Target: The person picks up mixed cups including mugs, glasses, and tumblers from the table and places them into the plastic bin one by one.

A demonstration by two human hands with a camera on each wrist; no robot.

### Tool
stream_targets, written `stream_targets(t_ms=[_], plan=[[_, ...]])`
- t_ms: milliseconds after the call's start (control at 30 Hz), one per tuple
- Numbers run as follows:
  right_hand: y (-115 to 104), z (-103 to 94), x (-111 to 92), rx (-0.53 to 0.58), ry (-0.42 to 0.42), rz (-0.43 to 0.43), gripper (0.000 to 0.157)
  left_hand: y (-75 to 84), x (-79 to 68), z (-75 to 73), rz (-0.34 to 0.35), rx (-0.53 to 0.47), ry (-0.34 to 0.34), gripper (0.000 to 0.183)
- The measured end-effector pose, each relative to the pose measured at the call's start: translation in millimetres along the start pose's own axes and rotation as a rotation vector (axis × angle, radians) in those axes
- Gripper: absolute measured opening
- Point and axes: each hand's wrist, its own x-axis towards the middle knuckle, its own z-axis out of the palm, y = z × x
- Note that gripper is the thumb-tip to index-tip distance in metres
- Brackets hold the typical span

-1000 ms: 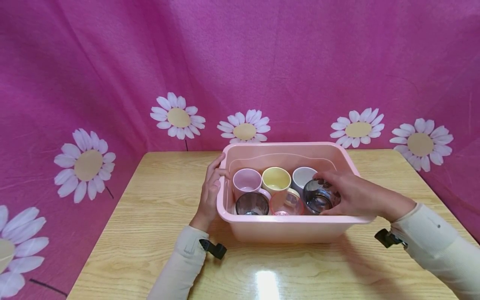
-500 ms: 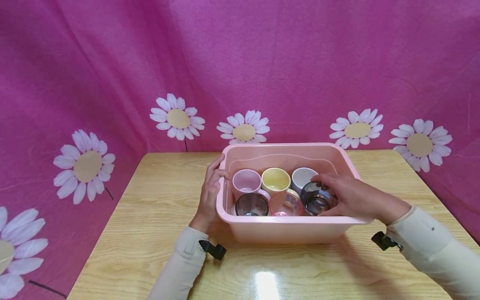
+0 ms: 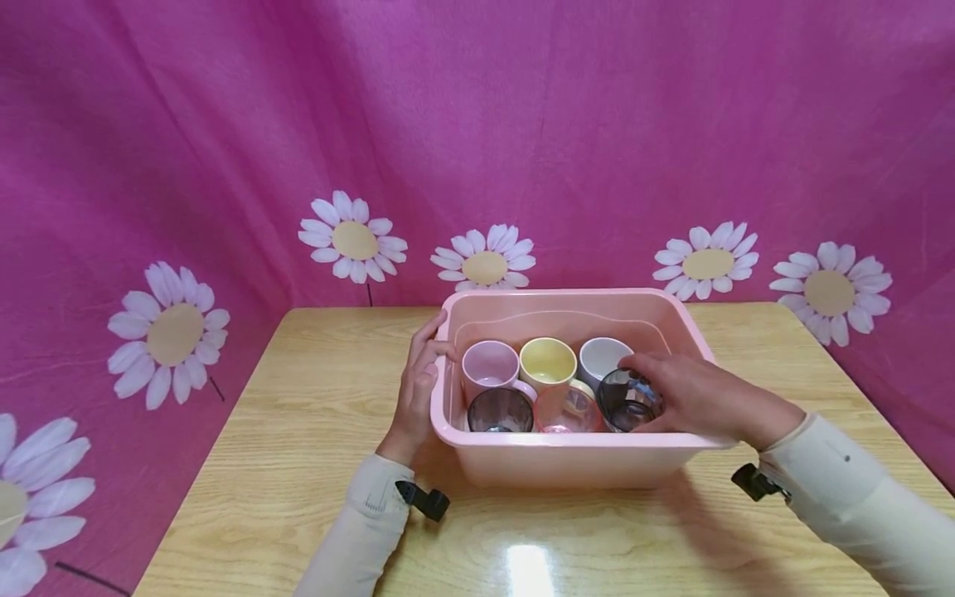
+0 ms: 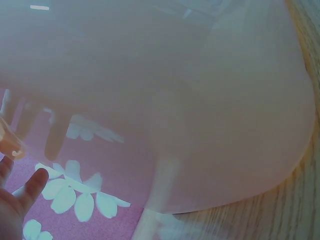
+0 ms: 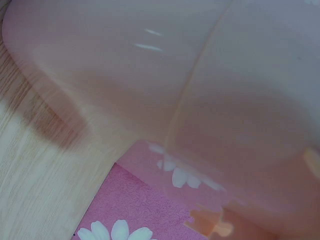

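A pink plastic tub (image 3: 574, 466) stands on the table with two rows of cups inside. My left hand (image 3: 413, 396) holds the tub's left rim, fingertips over the edge. At the front right of the tub, my right hand (image 3: 697, 393) grips a dark clear glass (image 3: 625, 400) by its right side. To its left are a pink clear glass (image 3: 564, 410) and another dark glass (image 3: 500, 411). Behind them stand a pink mug (image 3: 489, 363), a yellow mug (image 3: 548, 360) and a whitish mug (image 3: 601, 358). The tub's wall (image 4: 210, 110) fills most of the left wrist view and hides the cups there.
The wooden table (image 3: 298, 431) extends on both sides of the tub and in front of it. Close behind the tub hangs a magenta cloth (image 3: 582, 149) printed with white daisies.
My right hand has shifted slightly left with the dark glass, bringing it nearer the pink clear glass. The left hand stays on the rim. The head view has tilted up a little.
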Motion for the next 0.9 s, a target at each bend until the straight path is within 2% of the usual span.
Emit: stream_targets(t_ms=[367,633,900], plan=[[1.1,4.9,1.9,-0.089,0.029,-0.029,0.07,0.6,-1.6,0.7,0.001,0.004,0.001,0.035],[2.3,6.1,3.2,-0.116,0.052,-0.064,0.068,-1.8,0.5,0.5,0.063,-0.032,0.015,0.037],[2.6,4.4,2.8,-0.13,0.04,-0.089,0.065,-0.1,0.5,0.6,0.045,-0.029,0.011,0.035]])
